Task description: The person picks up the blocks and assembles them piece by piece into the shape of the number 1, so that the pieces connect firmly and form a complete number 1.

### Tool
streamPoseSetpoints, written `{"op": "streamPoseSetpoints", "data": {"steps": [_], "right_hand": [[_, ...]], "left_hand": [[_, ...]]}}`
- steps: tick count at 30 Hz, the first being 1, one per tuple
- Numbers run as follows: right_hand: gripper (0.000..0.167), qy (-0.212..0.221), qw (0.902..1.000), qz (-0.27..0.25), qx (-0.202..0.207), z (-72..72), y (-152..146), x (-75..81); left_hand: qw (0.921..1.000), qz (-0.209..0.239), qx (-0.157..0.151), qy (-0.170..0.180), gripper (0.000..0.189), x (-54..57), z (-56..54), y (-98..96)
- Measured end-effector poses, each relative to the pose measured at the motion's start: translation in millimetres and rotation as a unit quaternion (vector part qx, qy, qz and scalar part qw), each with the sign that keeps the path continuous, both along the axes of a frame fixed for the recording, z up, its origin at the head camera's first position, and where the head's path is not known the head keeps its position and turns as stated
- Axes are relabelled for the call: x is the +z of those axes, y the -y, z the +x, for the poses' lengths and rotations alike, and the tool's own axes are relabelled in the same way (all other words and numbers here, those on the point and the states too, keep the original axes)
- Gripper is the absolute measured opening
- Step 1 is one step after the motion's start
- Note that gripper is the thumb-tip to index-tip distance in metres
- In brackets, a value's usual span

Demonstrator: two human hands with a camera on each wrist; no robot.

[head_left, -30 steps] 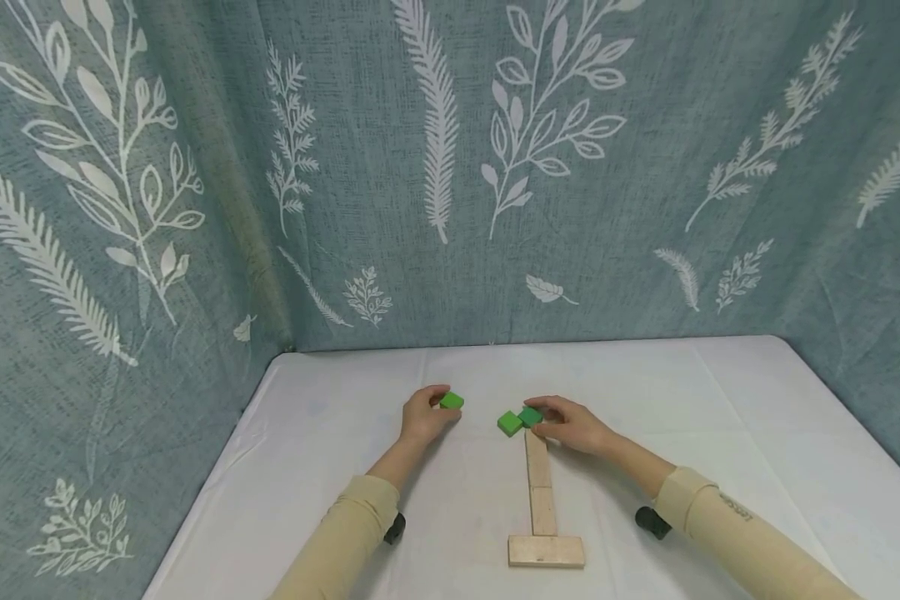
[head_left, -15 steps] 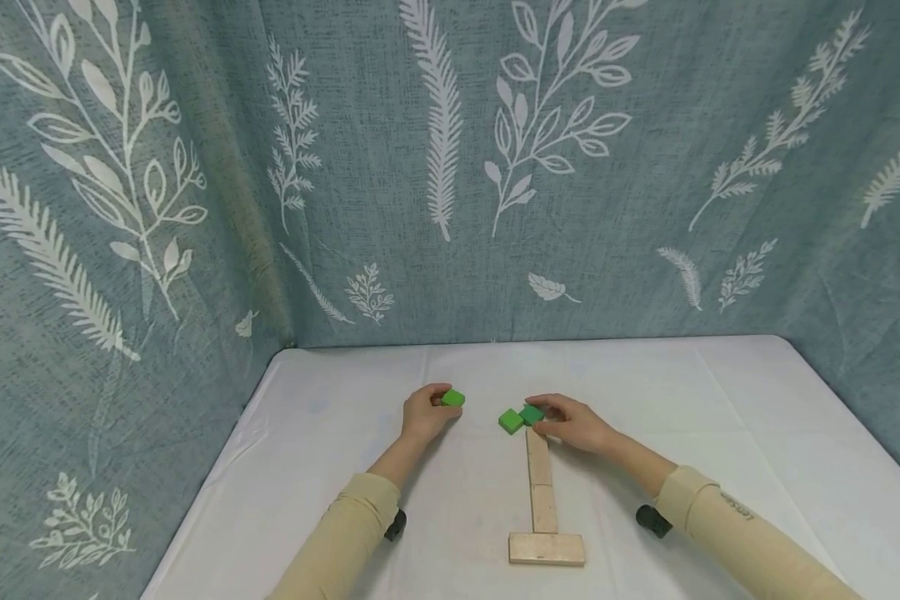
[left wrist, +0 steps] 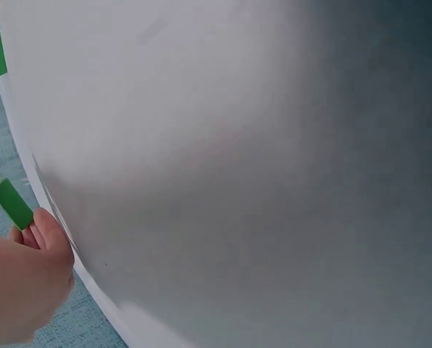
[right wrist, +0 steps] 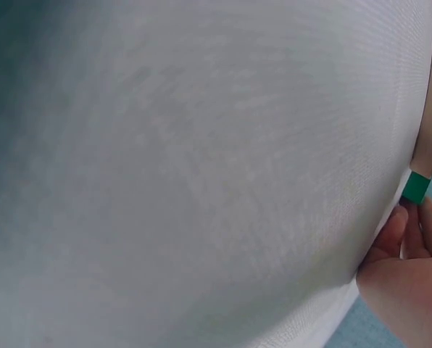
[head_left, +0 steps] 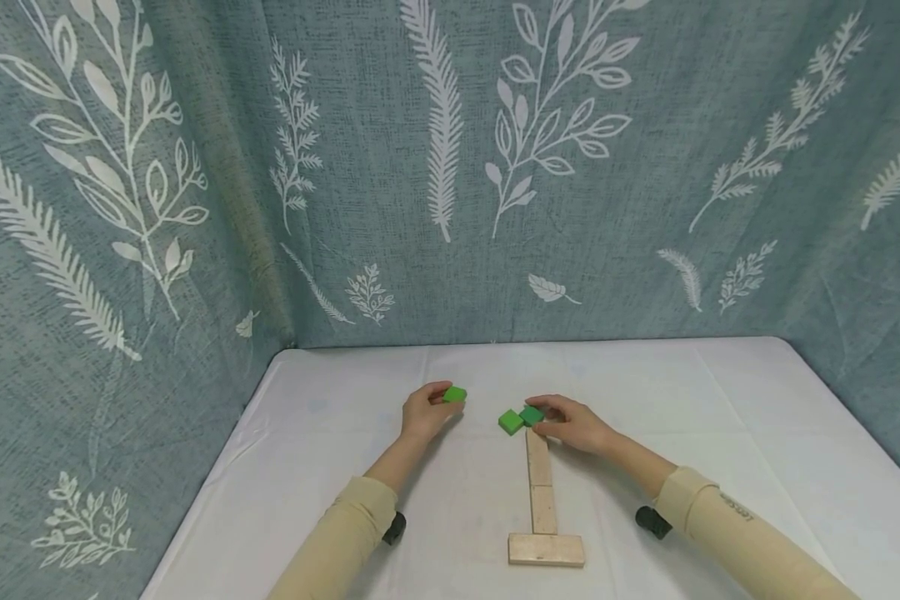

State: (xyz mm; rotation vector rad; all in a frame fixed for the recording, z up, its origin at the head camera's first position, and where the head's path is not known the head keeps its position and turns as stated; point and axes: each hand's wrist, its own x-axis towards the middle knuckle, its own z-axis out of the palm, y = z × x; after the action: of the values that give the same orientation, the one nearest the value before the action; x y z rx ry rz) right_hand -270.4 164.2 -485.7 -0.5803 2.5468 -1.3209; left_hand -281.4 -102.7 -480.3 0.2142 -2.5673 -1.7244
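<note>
My left hand (head_left: 423, 415) pinches a light green block (head_left: 455, 394) between thumb and fingers, left of the other blocks. In the left wrist view the same green block (left wrist: 14, 204) shows between the fingertips. My right hand (head_left: 576, 425) holds a darker green block (head_left: 531, 416) by its sides, at the far end of a line of wooden blocks. Corner to corner with it lies a second light green block (head_left: 510, 422). Two plain wooden blocks (head_left: 539, 462) run end to end toward me and meet a wooden crosspiece (head_left: 546, 550).
A white cloth (head_left: 330, 475) covers the table, with a patterned blue-green curtain (head_left: 450, 167) behind and at the sides. Black wrist cameras sit under both forearms, the left camera (head_left: 395, 528) and the right camera (head_left: 652, 522) close over the cloth.
My left hand has tilted and raised the light green block slightly, away from me. The right hand stays at the darker green block. The head view has shifted a little.
</note>
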Motion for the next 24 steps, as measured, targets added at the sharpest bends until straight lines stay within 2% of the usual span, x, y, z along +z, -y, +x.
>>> {"op": "streamPoseSetpoints", "data": {"steps": [11,16,24], "right_hand": [[0.046,-0.002,1.0000,-0.008,0.002,1.6,-1,0.9],[0.046,-0.026,0.9995,-0.008,0.016,1.4,-3,-1.1],[0.045,-0.005,1.0000,0.000,-0.001,-1.2,0,-2.3]], "left_hand": [[0.9976,0.065,0.008,0.022,0.043,2.8,6.1,-3.3],[0.9955,0.089,0.007,0.034,0.045,3.7,9.6,-3.7],[0.9938,0.101,-0.002,0.045,0.047,6.7,15.5,-9.7]]}}
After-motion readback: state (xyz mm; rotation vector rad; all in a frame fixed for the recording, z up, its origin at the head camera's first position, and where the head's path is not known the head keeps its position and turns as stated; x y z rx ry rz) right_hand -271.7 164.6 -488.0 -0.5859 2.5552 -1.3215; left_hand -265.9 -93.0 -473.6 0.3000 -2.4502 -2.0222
